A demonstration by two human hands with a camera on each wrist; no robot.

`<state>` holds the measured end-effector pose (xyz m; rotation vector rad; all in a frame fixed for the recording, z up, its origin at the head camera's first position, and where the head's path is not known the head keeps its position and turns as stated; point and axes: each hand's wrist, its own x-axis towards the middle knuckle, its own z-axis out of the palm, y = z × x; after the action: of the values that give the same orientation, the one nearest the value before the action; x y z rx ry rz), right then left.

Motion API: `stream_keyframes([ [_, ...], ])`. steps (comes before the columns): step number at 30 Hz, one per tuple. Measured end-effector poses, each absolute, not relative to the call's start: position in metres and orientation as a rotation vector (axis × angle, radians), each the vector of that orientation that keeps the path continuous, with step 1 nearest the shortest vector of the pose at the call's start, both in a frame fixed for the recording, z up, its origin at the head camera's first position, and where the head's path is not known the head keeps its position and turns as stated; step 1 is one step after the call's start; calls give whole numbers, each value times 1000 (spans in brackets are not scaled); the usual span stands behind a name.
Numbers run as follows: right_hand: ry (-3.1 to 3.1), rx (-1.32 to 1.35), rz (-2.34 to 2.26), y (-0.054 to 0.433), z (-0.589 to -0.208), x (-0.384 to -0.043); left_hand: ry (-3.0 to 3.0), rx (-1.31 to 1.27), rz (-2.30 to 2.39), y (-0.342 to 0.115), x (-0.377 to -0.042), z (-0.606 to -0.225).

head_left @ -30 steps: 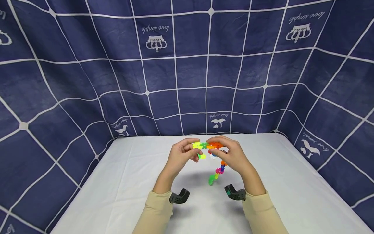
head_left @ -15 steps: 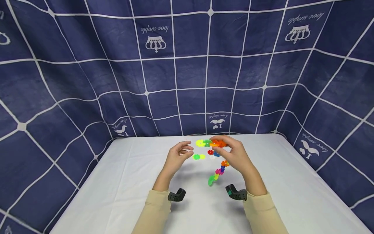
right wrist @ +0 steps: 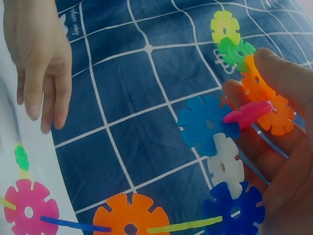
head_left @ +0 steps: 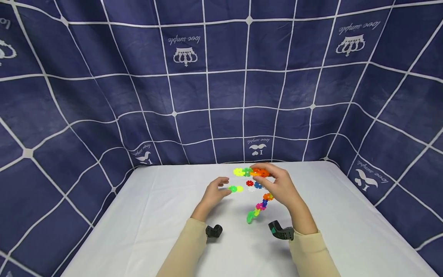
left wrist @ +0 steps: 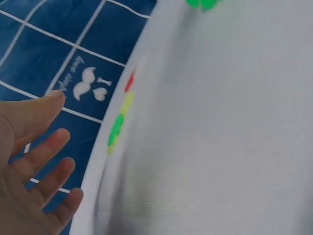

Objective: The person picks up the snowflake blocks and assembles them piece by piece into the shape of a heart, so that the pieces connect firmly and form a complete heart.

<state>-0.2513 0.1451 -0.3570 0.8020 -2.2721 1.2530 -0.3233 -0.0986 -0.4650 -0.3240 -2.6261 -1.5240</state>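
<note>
My right hand [head_left: 278, 184] pinches a chain of joined flower-shaped plastic discs, gripping its orange discs [right wrist: 257, 81]. A yellow end disc [right wrist: 225, 28] and a green disc [right wrist: 236, 52] stick out beyond the fingertips. From the hand, the rest of the chain hangs through a pink disc [right wrist: 249, 113], a blue disc [right wrist: 208, 125] and a white disc [right wrist: 226, 164], curving down to a green end [head_left: 250, 217]. My left hand [head_left: 214, 193] holds nothing, its fingers apart. Its thumb is near a small green-and-yellow disc strip [head_left: 233, 189] on the table; contact cannot be made out.
A red disc [head_left: 250, 183] lies on the white-covered table [head_left: 166, 231], beyond the green-and-yellow strip. Blue curtains [head_left: 225, 88] with white grid lines rise behind the table and at both sides. A dark wrist device [head_left: 214, 231] shows under the left wrist.
My left hand has let go of the chain's yellow end, drawn back left, then lowered toward the green-and-yellow strip. My right hand still holds the chain, almost in place.
</note>
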Motion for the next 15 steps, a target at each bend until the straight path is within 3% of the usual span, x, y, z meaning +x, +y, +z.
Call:
stream_keyframes([
  [15, -2248, 820, 1247, 145, -358, -252, -2981, -204, -1109, -79, -343, -477],
])
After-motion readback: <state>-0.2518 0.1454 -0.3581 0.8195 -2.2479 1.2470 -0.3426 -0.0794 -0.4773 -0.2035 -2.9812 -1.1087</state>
